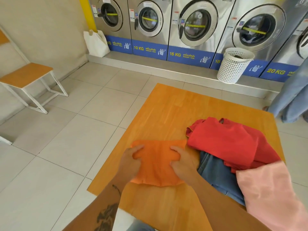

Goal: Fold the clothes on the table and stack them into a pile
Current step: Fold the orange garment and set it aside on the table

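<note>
Orange garment (156,165) lies partly folded on the bench (175,110), pinched between both hands: left hand (131,161) fingers (138,148) and right hand (184,162) fingers (175,150) closed on bunched cloth. Beyond the right fingers, red shirt (230,140), jeans (218,177), pink cloth (266,185) heaped, unfolded. Early stage; no pile yet.

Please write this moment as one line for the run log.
phase: folding | left hand: gripping orange garment | right hand: gripping same | waiting: red garment, jeans | pile: not started
</note>
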The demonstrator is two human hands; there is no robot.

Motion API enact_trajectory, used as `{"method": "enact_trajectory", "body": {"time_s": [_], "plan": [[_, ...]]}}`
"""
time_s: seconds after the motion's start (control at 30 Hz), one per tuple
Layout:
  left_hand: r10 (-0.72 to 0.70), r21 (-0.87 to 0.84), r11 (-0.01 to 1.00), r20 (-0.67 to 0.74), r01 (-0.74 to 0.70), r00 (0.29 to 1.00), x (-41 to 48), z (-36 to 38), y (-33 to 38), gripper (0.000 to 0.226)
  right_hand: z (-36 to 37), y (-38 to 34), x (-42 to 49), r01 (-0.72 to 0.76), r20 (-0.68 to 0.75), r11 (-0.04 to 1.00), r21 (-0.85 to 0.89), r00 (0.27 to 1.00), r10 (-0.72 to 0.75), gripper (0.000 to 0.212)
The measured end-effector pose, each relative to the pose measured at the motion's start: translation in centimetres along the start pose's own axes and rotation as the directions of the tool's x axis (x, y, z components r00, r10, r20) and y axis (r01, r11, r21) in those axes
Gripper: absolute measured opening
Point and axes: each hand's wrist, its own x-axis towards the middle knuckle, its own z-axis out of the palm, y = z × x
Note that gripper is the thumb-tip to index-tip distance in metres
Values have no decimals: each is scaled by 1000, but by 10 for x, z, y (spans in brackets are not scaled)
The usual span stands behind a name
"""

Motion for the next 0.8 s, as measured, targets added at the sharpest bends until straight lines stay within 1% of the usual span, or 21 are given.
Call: {"method": "enact_trajectory", "body": {"time_s": [0.1,0.2,0.33,0.4,0.47,0.53,0.63,0.7,0.8], "plan": [[57,63,997,-32,-55,998,27,-7,19,49,-11,-18,21,19,-37,999,-46,999,-21,60],[134,111,986,-52,-128,990,70,-12,42,49,-28,-38,56,61,-86,998,-25,994,-63,60],[239,126,964,-22,-234,971,140,-12,72,47,-49,-65,111,77,-162,996,-36,983,-82,59],[277,120,953,14,-277,961,178,-10,86,48,-57,-74,142,64,-206,998,-30,976,-69,58],[311,119,942,54,-315,949,220,-6,100,48,-62,-81,177,48,-246,999,11,968,-44,58],[353,141,921,88,-362,932,264,0,113,47,-68,-87,211,9,-292,998,62,956,10,58],[394,145,901,117,-408,912,322,10,133,49,-77,-93,258,-32,-359,997,71,932,55,56],[425,141,886,132,-441,896,352,20,144,50,-84,-94,285,-47,-386,999,17,921,50,55],[455,190,859,146,-476,879,388,37,148,51,-93,-91,317,-86,-390,987,-134,920,28,55]]}}
